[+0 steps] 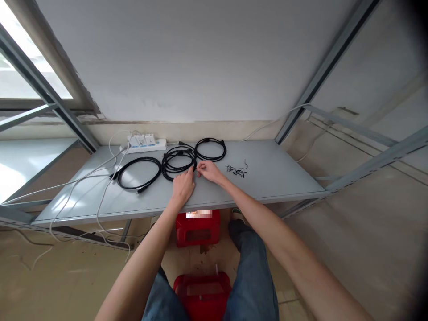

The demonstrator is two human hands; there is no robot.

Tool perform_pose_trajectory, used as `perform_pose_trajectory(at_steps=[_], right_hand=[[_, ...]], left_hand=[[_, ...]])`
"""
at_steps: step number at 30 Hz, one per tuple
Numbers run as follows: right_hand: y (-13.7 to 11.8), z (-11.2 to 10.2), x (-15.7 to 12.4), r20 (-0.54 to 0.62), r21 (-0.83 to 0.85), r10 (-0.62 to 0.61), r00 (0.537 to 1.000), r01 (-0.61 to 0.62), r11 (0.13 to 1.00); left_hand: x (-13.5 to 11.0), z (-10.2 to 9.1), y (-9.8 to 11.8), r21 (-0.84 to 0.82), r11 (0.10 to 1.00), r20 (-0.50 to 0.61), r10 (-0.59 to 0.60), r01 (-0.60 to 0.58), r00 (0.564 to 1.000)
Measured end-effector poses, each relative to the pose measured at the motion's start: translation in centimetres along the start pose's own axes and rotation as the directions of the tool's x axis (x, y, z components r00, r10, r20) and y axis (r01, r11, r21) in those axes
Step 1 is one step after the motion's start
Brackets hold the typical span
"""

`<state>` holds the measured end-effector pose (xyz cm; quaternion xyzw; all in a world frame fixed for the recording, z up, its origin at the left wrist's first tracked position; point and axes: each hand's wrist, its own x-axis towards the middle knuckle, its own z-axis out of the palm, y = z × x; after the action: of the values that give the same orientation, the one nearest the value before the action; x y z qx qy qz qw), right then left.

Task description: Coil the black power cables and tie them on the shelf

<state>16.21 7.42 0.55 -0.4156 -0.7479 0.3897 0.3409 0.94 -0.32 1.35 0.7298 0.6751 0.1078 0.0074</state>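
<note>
Three coiled black cables lie on a grey metal shelf (274,174): a left coil (138,173), a middle coil (179,162) and a far right coil (210,149). My left hand (183,185) rests at the near right edge of the middle coil, fingers closed on its strands. My right hand (209,171) meets it from the right, fingertips pinched at the same spot on the coil. What the pinch holds is too small to make out, possibly a tie. A small pile of black twist ties (236,170) lies just right of my right hand.
A white power strip (143,142) with plugged-in adapters sits at the shelf's back left, its white cords (100,171) trailing over the left edge. Slanted metal frame struts flank the shelf. Two red stools (198,227) stand below, between my knees.
</note>
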Motion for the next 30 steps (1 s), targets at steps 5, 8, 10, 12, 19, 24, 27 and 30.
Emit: perform_pose_trajectory(at_steps=[5, 8, 10, 12, 19, 24, 27, 30], right_hand=[[-1.2, -0.9, -0.4, 0.036, -0.559, -0.150, 0.988, 0.145, 0.817], [-2.3, -1.5, -0.8, 0.163, -0.744, -0.153, 0.975, 0.223, 0.629], [-2.6, -1.8, -1.1, 0.236, -0.801, -0.142, 0.961, 0.275, 0.531], [-2.7, -2.1, -1.3, 0.296, -0.830, -0.138, 0.945, 0.326, 0.453], [-2.3, -2.1, -1.9, 0.348, -0.806, -0.169, 0.922, 0.387, 0.448], [-1.6, -1.0, -1.0, 0.075, -0.600, -0.142, 0.987, 0.159, 0.784], [-0.8, -0.6, -0.3, 0.045, -0.301, 0.041, 0.998, -0.026, 0.953], [-0.7, -0.8, -0.5, -0.010, -0.273, 0.003, 1.000, -0.006, 0.962]], left_hand=[[0.0, 0.0, 0.1, -0.016, 1.000, -0.004, 0.011, -0.011, 1.000], [0.0, 0.1, 0.1, -0.011, 1.000, 0.006, 0.018, -0.018, 1.000], [0.0, 0.2, 0.1, -0.004, 1.000, 0.008, 0.026, -0.026, 1.000], [-0.1, 0.2, 0.1, 0.003, 0.999, 0.004, 0.042, -0.042, 0.999], [-0.2, 0.0, 0.2, 0.015, 0.998, 0.009, 0.056, -0.056, 0.998], [-0.1, -0.3, 0.2, 0.003, 1.000, 0.032, 0.023, -0.023, 0.999], [-0.2, -0.4, 0.2, -0.005, 1.000, 0.018, 0.023, -0.023, 1.000], [-0.3, -0.4, 0.2, -0.001, 1.000, 0.007, 0.028, -0.028, 1.000]])
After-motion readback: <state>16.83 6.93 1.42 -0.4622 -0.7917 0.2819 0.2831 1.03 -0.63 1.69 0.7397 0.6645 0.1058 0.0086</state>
